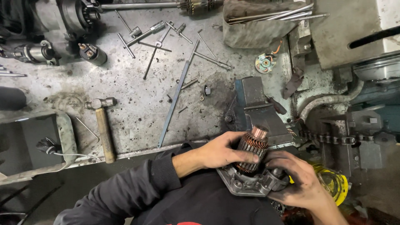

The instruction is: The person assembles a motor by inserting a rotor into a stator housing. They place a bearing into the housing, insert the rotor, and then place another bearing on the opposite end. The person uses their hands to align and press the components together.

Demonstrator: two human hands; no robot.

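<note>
- Two hands are seen low in the view, both closed on one motor assembly held just in front of the bench vise [254, 106].
- The left hand [223, 152] is wrapped around the armature [252, 150], its fingers clamped over the copper windings, with the bright copper commutator [260, 132] standing clear above them.
- The right hand [298, 181] is closed on the grey cast end housing [250, 183], gripped from the side and below; both hands are blackened with grease.
- The armature is seated upright, slightly tilted, in the housing.
- A slip is judged possible: greasy fingers on smooth windings could let the armature drop against the vise or the metal bench [137, 100].
- The fine winding wires could be bent or nicked if squeezed too hard.
- The commutator could be scratched if it is knocked against the vise jaw close behind it.
- A hammer [103, 125], a long flat bar [173, 104] and several T-handle wrenches [146, 35] lie well apart on the bench; grit from that surface could be carried into the housing.
</note>
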